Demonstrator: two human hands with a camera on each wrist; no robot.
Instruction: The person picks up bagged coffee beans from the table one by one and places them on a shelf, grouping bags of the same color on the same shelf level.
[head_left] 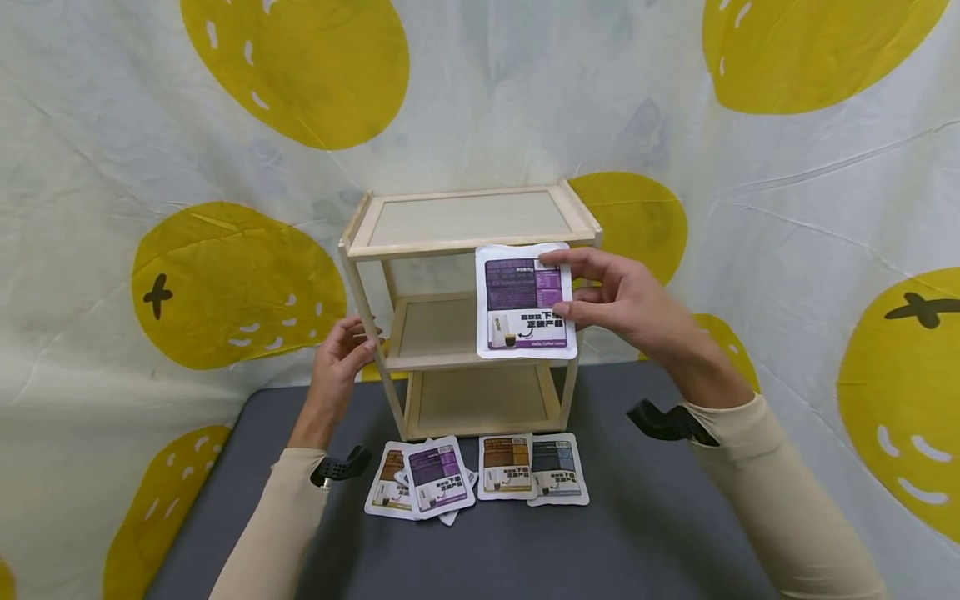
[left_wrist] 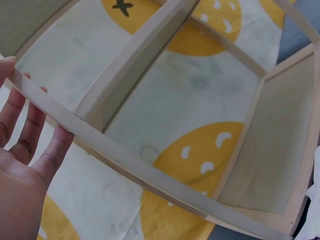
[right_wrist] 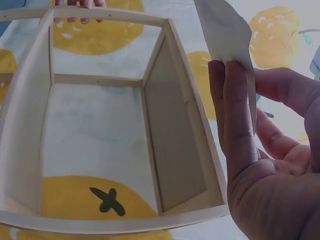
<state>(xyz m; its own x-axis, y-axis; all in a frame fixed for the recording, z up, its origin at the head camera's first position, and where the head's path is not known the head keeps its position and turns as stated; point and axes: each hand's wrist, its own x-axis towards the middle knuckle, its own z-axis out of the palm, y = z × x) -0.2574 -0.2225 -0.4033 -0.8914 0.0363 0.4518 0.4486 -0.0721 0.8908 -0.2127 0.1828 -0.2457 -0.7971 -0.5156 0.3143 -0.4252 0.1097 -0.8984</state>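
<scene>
A light wooden three-tier shelf [head_left: 465,221] stands at the back of a grey table [head_left: 645,525]. My right hand [head_left: 558,285] pinches the right edge of a white sachet with a purple label [head_left: 521,300] and holds it upright in front of the middle tier. In the right wrist view the sachet [right_wrist: 222,30] stands above my fingers [right_wrist: 235,115], beside the open shelf frame [right_wrist: 170,125]. My left hand [head_left: 351,346] grips the shelf's front left post, with the thumb on one side of the post [left_wrist: 125,165] and the fingers [left_wrist: 30,130] on the other.
Several more sachets lie on the table before the shelf: a purple one [head_left: 438,477] on a small pile, an orange one [head_left: 507,467] and a blue-grey one [head_left: 557,469]. A white cloth with yellow shapes [head_left: 787,192] hangs behind and drapes both sides.
</scene>
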